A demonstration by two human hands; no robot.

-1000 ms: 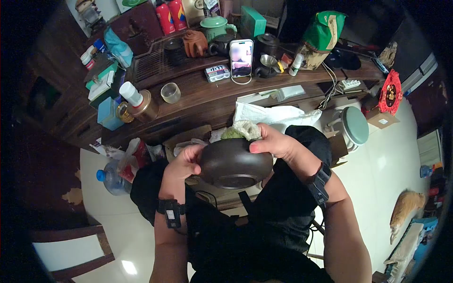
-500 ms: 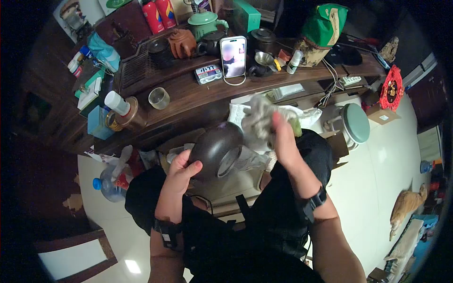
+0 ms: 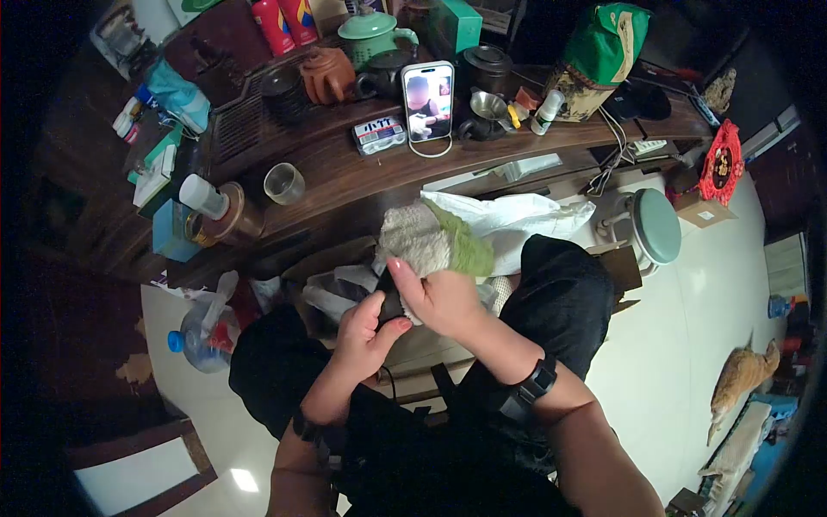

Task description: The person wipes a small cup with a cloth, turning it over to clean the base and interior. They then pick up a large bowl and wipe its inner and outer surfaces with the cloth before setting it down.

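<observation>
A dark brown bowl (image 3: 393, 295), mostly hidden by cloth and fingers, is held in front of me above my knees. My left hand (image 3: 366, 338) closes on its near left side, thumb and fingers pinching the edge. Gripped in my right hand (image 3: 444, 303) is a fluffy towel (image 3: 420, 234), greyish white with a green end, which drapes over the bowl's far side. The right thumb presses on the bowl close to the left fingertips.
Ahead stands a dark wooden table (image 3: 345, 168) with a propped phone (image 3: 428, 102), a glass cup (image 3: 283, 183) and several teapots. White plastic sheeting (image 3: 534, 226) hangs below its edge. A green-topped stool (image 3: 656, 226) is on the right, a large bottle (image 3: 207, 332) on the left floor, a cat (image 3: 743, 379) far right.
My right hand has brought the towel left and down onto the bowl, covering most of it. The bowl has turned in my left hand, which moved slightly right and down.
</observation>
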